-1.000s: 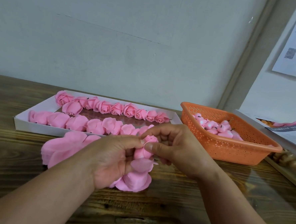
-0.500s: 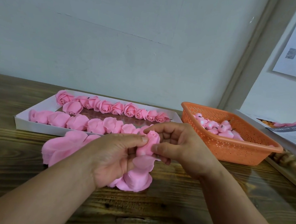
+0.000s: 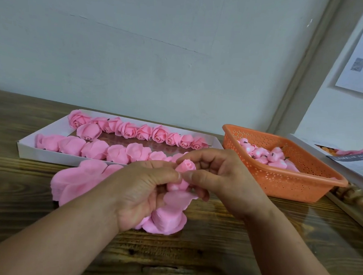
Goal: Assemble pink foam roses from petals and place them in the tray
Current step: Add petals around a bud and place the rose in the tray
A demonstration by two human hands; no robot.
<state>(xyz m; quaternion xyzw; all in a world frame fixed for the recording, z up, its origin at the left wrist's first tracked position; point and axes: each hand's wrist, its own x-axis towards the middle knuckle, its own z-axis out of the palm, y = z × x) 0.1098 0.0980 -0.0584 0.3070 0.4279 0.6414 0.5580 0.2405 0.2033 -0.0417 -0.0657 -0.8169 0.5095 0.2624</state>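
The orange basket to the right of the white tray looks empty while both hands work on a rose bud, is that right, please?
Not quite: the head view shows the orange basket holding a pile of small pink buds. It does sit right of the white tray, and the left hand and right hand both pinch the rose bud.

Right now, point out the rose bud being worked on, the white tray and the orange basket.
rose bud (image 3: pixel 187 165), head view, its spiral top.
white tray (image 3: pixel 47 155), head view, its near wall.
orange basket (image 3: pixel 290 184), head view, its perforated near wall.
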